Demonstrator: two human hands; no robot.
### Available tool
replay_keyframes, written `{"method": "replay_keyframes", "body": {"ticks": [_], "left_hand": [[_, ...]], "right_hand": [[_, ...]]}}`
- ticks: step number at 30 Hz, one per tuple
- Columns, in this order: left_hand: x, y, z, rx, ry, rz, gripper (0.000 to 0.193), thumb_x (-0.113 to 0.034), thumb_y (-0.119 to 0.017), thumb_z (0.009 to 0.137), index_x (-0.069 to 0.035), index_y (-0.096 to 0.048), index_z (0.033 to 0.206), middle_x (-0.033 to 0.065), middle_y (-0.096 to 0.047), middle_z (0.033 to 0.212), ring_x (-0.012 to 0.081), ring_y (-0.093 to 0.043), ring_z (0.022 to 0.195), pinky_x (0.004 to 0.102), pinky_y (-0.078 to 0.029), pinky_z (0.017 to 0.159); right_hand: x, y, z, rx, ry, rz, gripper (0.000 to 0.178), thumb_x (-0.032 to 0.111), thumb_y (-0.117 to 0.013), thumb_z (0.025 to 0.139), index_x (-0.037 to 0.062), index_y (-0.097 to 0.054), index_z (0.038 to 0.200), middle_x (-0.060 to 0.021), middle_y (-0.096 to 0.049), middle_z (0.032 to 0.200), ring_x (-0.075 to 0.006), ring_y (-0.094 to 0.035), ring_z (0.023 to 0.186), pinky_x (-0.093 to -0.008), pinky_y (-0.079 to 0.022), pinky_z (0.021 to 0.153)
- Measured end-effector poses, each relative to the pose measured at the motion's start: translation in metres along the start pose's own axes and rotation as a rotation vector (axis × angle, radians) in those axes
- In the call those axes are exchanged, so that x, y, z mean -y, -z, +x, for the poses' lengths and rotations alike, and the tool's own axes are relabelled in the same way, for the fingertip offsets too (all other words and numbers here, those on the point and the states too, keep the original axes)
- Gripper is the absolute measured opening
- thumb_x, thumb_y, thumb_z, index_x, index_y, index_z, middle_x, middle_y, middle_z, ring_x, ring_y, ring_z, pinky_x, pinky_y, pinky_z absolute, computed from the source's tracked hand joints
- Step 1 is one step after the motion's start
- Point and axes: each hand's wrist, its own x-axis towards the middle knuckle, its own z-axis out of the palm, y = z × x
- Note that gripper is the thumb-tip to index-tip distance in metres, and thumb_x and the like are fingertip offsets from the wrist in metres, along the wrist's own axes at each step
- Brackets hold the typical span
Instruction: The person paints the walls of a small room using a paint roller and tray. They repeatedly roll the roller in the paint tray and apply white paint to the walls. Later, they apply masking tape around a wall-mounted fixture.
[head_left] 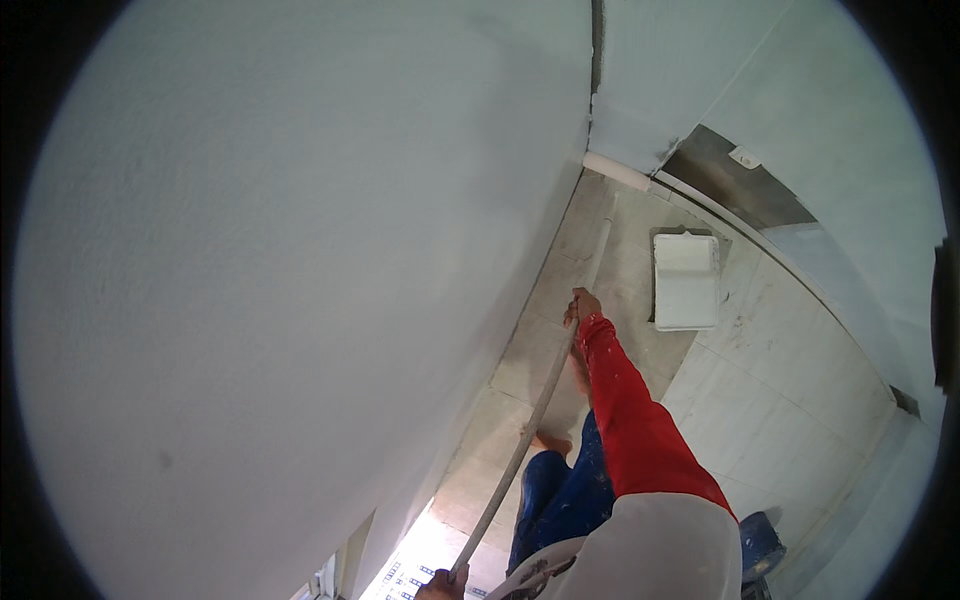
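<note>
A long pale pole (535, 410) runs from the lower middle up to a white paint roller (617, 171). The roller lies at the foot of the big white wall (300, 300), near the room's corner. My right hand (582, 306), on a red-sleeved arm, grips the pole about halfway up. At the bottom edge my left hand (441, 584) holds the pole's near end and is only partly in view. My bare foot (551, 441) and blue trousers (560, 495) show below the pole.
A white rectangular paint tray (686, 281) sits on the pale tiled floor (790, 400), right of the roller. A second white wall with a dark panel (735, 180) meets the corner. A blue object (760, 545) rests on the floor at the lower right.
</note>
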Motion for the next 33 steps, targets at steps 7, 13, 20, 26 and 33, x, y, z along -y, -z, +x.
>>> {"method": "replay_keyframes", "body": {"ticks": [7,13,20,26,33], "left_hand": [[0.006,-0.029,0.028,0.080,-0.036,-0.050,0.027,-0.038,-0.057,0.089,-0.030,-0.058,0.115,0.0021,-0.054,0.066,0.0222,-0.052,0.045,0.0390,-0.040,0.038],[0.019,-0.020,0.027,0.188,-0.002,-0.094,0.027,-0.039,-0.056,0.090,-0.029,-0.058,0.115,0.0034,-0.056,0.068,0.0244,-0.055,0.049,0.0403,-0.043,0.041],[0.059,-0.056,0.001,0.209,0.007,-0.159,0.027,-0.039,-0.055,0.090,-0.028,-0.057,0.115,0.0050,-0.059,0.070,0.0270,-0.058,0.054,0.0418,-0.046,0.045],[0.118,-0.130,-0.038,0.246,-0.038,-0.068,0.028,-0.040,-0.054,0.091,-0.027,-0.057,0.115,0.0063,-0.061,0.073,0.0291,-0.061,0.057,0.0430,-0.049,0.049],[0.134,-0.161,-0.047,0.119,0.080,-0.447,0.045,-0.056,-0.053,0.086,-0.014,-0.059,0.101,0.0164,-0.068,0.086,0.0391,-0.066,0.079,0.0490,-0.052,0.069]], "right_hand": [[-0.005,0.008,0.037,0.050,0.105,-0.069,0.027,0.028,-0.061,0.084,0.0061,-0.048,0.076,-0.0073,-0.042,0.054,-0.0233,-0.044,0.037,-0.0463,-0.042,0.036],[-0.008,0.014,0.005,0.025,0.058,0.023,0.027,0.025,-0.064,0.081,0.0090,-0.044,0.071,-0.0047,-0.041,0.053,-0.0215,-0.042,0.036,-0.0419,-0.040,0.034],[-0.026,-0.005,-0.101,0.087,0.118,0.042,0.026,0.024,-0.063,0.083,0.0128,-0.043,0.071,-0.0010,-0.038,0.051,-0.0174,-0.039,0.035,-0.0362,-0.037,0.033],[-0.045,-0.025,-0.173,0.134,0.213,-0.002,0.024,0.023,-0.061,0.085,0.0146,-0.041,0.074,0.0014,-0.035,0.051,-0.0154,-0.036,0.036,-0.0348,-0.036,0.033],[-0.070,-0.019,-0.215,0.209,0.300,-0.047,0.023,0.026,-0.057,0.087,0.0098,-0.042,0.082,-0.0032,-0.038,0.056,-0.0211,-0.041,0.040,-0.0432,-0.040,0.037]]}}
